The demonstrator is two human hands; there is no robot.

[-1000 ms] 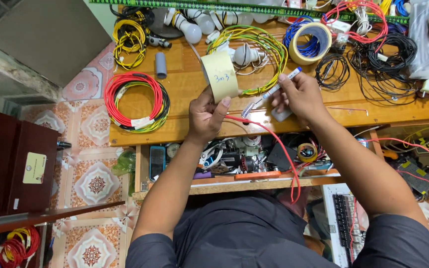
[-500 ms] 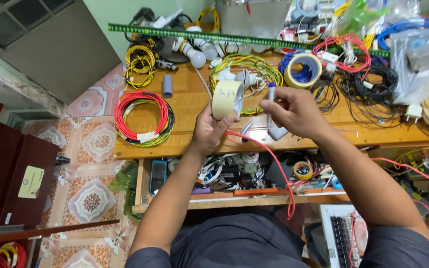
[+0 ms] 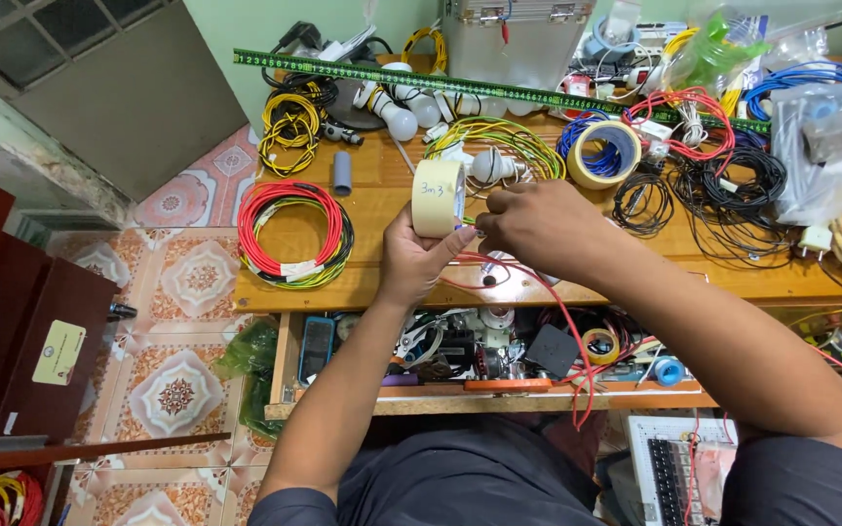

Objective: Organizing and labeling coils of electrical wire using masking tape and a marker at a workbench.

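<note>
Wooden workbench (image 3: 363, 209), patterned floor tiles (image 3: 182, 282), pale green wall (image 3: 275, 24), dark red cabinet (image 3: 12, 321), barred window (image 3: 41, 24)

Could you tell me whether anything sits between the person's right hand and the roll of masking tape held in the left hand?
Nothing visible does. The right hand is already at the edge of the masking tape roll, which the left hand holds upright above the wooden bench. A red wire runs below both hands, not between them.
</note>
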